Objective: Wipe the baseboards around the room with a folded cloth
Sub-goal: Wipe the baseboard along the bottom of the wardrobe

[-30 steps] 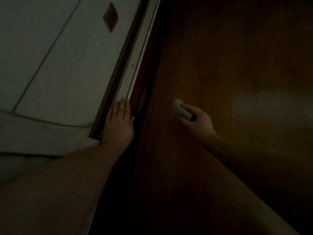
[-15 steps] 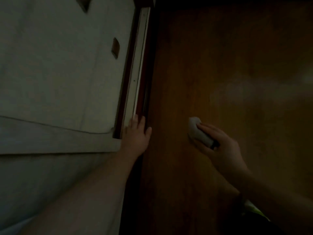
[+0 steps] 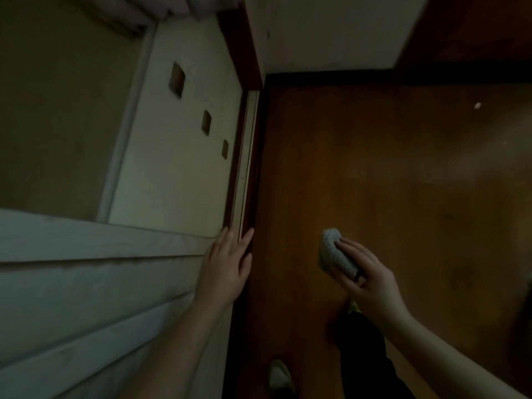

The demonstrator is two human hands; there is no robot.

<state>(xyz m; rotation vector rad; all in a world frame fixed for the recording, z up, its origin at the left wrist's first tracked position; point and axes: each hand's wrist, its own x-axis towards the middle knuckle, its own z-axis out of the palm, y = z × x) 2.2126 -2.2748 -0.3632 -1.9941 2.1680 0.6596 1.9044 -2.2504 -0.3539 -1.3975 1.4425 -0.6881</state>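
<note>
The room is dim. My right hand (image 3: 362,279) grips a small folded grey cloth (image 3: 335,253) above the dark wooden floor (image 3: 403,182), away from any wall. My left hand (image 3: 227,264) lies flat with straight fingers against the lower end of a pale track with a dark red-brown frame (image 3: 244,156) that runs along the foot of the white panel. A dark baseboard strip (image 3: 328,74) runs under the far white wall.
A white panel (image 3: 178,156) with three small dark rectangular openings stands at the left. Pale horizontal boards (image 3: 86,283) fill the lower left. My dark-clothed leg (image 3: 365,355) and a light shoe (image 3: 277,375) are at the bottom. A small pale speck (image 3: 477,105) lies on the floor.
The view has tilted up and back, showing the far wall and corner. Both hands now sit lower in the frame; the left stays on the track, the right keeps holding the cloth.
</note>
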